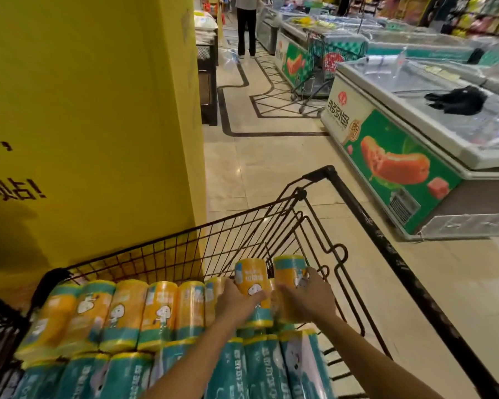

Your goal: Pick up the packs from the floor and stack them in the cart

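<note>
A black wire cart (pixel 274 223) stands in front of me, filled with rows of orange-and-teal cylindrical packs (pixel 127 315) lying side by side on teal packs (pixel 260 370). My left hand (pixel 236 303) grips one orange pack (pixel 252 280) at the right end of the upper row. My right hand (pixel 308 295) grips a second orange pack (pixel 290 272) just right of it, against the cart's right side. Both packs point away from me, over the stack.
A yellow pillar (pixel 98 125) stands close on the left of the cart. Chest freezers (pixel 415 145) line the right side. Another loaded cart (pixel 326 64) stands further along the aisle, and a person (pixel 246 27) stands at its far end. Tiled floor (pixel 271 168) lies ahead.
</note>
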A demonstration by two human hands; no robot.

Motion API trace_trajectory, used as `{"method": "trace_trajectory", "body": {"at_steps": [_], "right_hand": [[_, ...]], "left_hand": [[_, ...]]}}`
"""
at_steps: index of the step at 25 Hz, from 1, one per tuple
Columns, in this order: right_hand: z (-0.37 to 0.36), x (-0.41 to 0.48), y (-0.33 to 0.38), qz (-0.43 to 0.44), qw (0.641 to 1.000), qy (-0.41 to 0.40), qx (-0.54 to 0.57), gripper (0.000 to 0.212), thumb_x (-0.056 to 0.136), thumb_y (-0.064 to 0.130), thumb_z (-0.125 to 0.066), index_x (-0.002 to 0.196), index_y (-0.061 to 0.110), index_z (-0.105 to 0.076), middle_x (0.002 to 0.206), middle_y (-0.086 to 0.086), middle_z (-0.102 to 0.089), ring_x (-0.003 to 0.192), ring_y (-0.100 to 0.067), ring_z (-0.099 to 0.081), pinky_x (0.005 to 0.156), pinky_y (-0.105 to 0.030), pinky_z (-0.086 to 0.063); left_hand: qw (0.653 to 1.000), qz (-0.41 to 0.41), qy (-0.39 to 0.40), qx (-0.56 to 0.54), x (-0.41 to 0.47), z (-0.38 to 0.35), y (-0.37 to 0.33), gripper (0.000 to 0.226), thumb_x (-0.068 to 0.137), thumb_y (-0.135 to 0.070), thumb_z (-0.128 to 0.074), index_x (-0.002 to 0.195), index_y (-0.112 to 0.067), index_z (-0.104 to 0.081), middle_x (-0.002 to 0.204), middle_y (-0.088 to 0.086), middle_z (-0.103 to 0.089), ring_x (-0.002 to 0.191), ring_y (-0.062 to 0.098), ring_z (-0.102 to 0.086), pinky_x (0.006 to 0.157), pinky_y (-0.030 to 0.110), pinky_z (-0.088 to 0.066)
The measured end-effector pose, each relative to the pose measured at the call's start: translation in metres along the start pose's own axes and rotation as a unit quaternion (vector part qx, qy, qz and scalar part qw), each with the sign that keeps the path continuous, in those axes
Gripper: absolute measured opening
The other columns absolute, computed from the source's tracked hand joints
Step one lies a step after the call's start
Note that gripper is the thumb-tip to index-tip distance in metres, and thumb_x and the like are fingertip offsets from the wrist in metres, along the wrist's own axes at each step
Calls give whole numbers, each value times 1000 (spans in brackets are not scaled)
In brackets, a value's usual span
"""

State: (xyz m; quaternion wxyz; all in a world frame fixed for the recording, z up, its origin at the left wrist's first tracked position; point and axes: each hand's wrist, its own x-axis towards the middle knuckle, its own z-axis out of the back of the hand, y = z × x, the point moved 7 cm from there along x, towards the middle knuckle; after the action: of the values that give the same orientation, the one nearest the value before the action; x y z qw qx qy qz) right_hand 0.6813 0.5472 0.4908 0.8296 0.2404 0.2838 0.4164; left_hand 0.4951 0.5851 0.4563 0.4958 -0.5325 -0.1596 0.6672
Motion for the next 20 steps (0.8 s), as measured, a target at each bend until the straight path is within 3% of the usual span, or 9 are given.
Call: {"method": "trace_trajectory", "body": {"at_steps": [3,8,14,20], "right_hand": [[-11,6,-12,-34,999,30,-13,55,71,55,-72,111,26,-49,104,2,-64,94,-17,-61,86,-34,-50],[-17,9,-19,-55,998,41,-16,56,77,47,-71,120,20,-48,111,-2,-61,100,-19,-58,89,-34,-46],[-18,12,-22,-56,997,43,-15,57,78,48,-71,121,20,-48,111,-2,-62,89,-13,-53,84,-31,-46],[-22,14,-24,-51,996,57,-36,55,78,51,-69,118,21,-48,108,0,-62,86,-11,-53,78,-27,-46]], "left_hand": [[999,37,33,-19,10,-18,15,87,73,-46,-76,142,-18,-30,138,5,-48,123,27,-48,103,40,-41],[998,51,18,-9,16,-23,20,79,70,-46,-78,135,-23,-39,130,2,-54,116,26,-52,94,35,-43],[995,37,-36,80,14,-22,17,75,66,-61,-74,125,-23,-51,123,0,-59,112,24,-55,91,34,-44],[996,50,-35,59,11,-26,16,68,71,-56,-73,125,-20,-51,122,1,-58,111,23,-56,80,29,-37]]}}
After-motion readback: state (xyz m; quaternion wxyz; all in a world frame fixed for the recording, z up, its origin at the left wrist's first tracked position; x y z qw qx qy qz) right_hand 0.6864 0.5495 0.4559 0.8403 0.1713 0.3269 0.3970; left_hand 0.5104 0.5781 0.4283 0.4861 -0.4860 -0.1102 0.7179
